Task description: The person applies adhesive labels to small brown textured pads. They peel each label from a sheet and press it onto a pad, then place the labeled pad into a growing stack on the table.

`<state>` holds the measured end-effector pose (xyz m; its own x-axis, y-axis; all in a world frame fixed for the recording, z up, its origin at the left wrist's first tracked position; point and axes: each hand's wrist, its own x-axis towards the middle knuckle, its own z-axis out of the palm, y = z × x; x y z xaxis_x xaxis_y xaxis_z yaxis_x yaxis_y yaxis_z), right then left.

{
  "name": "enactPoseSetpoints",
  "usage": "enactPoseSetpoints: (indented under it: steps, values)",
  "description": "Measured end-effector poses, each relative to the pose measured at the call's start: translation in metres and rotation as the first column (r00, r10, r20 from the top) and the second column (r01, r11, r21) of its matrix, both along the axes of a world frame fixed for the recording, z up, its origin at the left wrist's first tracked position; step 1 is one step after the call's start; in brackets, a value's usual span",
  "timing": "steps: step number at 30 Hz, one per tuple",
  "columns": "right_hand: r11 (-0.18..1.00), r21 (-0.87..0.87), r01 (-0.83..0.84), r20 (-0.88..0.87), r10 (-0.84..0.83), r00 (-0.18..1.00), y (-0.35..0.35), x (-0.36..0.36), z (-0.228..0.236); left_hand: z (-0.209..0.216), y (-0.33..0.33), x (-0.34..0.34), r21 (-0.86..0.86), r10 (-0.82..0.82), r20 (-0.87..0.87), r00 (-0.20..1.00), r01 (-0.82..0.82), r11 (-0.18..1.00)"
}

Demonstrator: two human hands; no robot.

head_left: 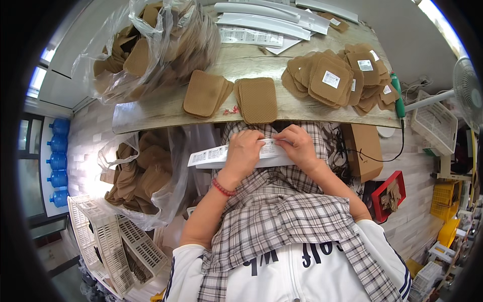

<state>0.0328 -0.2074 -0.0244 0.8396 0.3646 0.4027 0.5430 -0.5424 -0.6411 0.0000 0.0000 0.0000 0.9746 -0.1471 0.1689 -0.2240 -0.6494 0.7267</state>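
A white strip of printed labels (209, 155) lies across my lap, below the table's front edge. My left hand (245, 151) rests over its middle, with the thumb and fingertips closed on the strip's upper edge. At the strip's right end, my right hand (298, 145) pinches the edge between thumb and fingers. Just beyond my hands, on the table, sits a neat stack of brown textured pads (257, 100) with rounded corners. Left of it is a second, slightly fanned stack of pads (204, 94). Farther right lies a heap of pads bearing white labels (329, 78).
A clear plastic bag of brown pads (146, 55) stands at the table's left. More label strips (261, 22) lie at the back. A green-handled tool (398, 100) with a black cord hangs at the right edge. White crates (108, 241) and a cardboard box (363, 153) stand below.
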Motion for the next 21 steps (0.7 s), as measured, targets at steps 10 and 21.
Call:
enactPoseSetpoints:
  steps: [10,21]
  values:
    - [0.998,-0.063,-0.006,0.295,0.024,0.955,0.01,-0.013,-0.003,-0.012,0.016,-0.005,-0.031,0.1,-0.123,0.987,-0.104,0.994]
    - [0.999,0.039,-0.031,0.275,0.02,0.961,0.021,-0.021,-0.004,-0.009,0.013,-0.003,-0.064,0.12,-0.155,0.981,-0.131,0.989]
